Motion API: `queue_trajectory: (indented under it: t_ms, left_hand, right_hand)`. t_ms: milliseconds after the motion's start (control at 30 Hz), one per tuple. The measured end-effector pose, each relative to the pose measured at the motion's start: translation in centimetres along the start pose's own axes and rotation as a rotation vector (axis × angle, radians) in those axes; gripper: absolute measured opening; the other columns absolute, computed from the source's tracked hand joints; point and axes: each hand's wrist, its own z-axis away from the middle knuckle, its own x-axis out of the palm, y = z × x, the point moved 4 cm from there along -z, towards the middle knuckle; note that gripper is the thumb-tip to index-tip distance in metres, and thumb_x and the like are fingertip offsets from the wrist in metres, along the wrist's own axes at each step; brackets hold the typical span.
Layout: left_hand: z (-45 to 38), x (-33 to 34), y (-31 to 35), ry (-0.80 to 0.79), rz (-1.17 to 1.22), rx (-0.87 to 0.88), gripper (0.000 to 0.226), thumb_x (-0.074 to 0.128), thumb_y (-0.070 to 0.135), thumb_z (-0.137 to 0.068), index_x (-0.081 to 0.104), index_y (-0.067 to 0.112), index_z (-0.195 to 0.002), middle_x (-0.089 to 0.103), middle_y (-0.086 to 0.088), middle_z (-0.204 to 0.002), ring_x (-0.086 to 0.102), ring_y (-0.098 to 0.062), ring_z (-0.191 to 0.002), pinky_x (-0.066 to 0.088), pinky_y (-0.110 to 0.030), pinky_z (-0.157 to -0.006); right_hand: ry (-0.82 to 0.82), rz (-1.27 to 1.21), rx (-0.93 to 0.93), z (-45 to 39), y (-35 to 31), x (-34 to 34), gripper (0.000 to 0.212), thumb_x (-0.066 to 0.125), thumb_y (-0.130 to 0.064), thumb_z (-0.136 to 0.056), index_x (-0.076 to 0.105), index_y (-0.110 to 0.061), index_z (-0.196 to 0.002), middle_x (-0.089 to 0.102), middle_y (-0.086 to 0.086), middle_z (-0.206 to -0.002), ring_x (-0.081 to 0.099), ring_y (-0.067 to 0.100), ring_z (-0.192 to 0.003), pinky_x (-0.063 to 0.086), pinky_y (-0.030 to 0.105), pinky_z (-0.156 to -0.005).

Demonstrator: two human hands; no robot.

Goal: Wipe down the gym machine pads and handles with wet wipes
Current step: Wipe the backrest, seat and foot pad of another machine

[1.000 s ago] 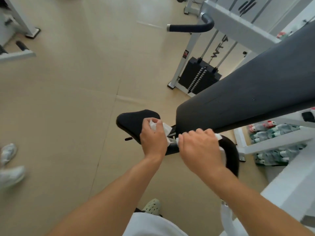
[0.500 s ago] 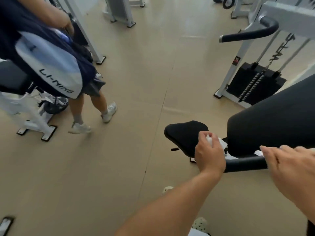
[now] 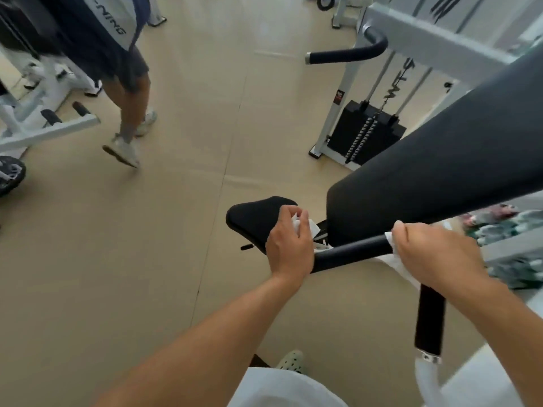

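- Handle, black padded bar, runs below the back pad, beside the seat pad.
- Our right hand: grip clamped on a wet wipe wrapped round the handle.
- Our left hand: fingers curled on a second crumpled wipe at the handle's end.
- Room: beige floor, weight stack, another person's legs upper left.
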Motion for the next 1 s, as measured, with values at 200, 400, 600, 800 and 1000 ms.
queue_trajectory:
  t_ms: [200, 400, 600, 800, 1000]
  left_hand:
    - [0.1, 0.4, -1.0, 0.083, 0.218, -0.194, 0.019, 0.049, 0.041, -0.104, 0.053, 0.023, -0.099, 0.061, 0.005, -0.086, 0.058, -0.007, -0.077, 0.042, -0.013, -0.057]
    - [0.3, -1.1, -3.0, 0.207, 0.410, -0.438, 0.033, 0.044, 0.044, -0.104, 0.061, 0.016, -0.098, 0.065, 0.005, -0.087, 0.062, -0.013, -0.080, 0.052, -0.035, -0.075]
    - [0.7, -1.6, 4.9, 0.037, 0.374, 0.048, 0.016, 0.051, 0.027, -0.105, 0.055, 0.018, -0.093, 0.054, 0.009, -0.073, 0.054, 0.005, -0.064, 0.042, -0.010, -0.059]
    - [0.5, 3.2, 7.0, -0.311, 0.242, 0.134, 0.021, 0.050, 0.040, -0.104, 0.057, 0.021, -0.100, 0.059, 0.007, -0.075, 0.059, 0.000, -0.065, 0.045, -0.017, -0.056]
    - [0.0, 4.8, 6.0, -0.315, 0.186, 0.081, 0.029, 0.046, 0.049, -0.103, 0.058, 0.022, -0.100, 0.064, 0.002, -0.086, 0.063, -0.015, -0.082, 0.051, -0.033, -0.070]
  right_hand:
    - [0.085, -0.028, -0.026, -1.1, -6.3, 0.3, 0.013, 0.052, -0.022, -0.097, 0.054, -0.024, -0.084, 0.051, -0.001, -0.069, 0.047, 0.024, -0.065, 0.035, 0.036, -0.066]
    - [0.302, -0.128, -0.219, -0.8, -12.9, 2.3, 0.037, 0.052, -0.023, -0.095, 0.056, -0.019, -0.058, 0.054, 0.001, -0.051, 0.047, 0.025, -0.049, 0.025, 0.037, -0.062]
    - [0.175, -0.057, -0.047, -0.5, -3.4, 1.1, 0.014, 0.046, -0.024, -0.102, 0.050, -0.021, -0.090, 0.049, -0.001, -0.074, 0.046, 0.023, -0.064, 0.034, 0.034, -0.057]
    - [-0.007, -1.043, 0.586, 3.0, 1.5, 2.5, 0.052, 0.020, -0.051, -0.110, 0.058, -0.020, -0.090, 0.059, 0.001, -0.082, 0.058, 0.013, -0.077, 0.042, 0.029, -0.062]
    - [-0.041, -1.261, 0.717, 10.5, -2.5, 5.5, 0.054, 0.026, -0.050, -0.108, 0.020, -0.027, -0.157, 0.050, -0.002, -0.142, 0.053, 0.018, -0.124, 0.043, 0.024, -0.090]
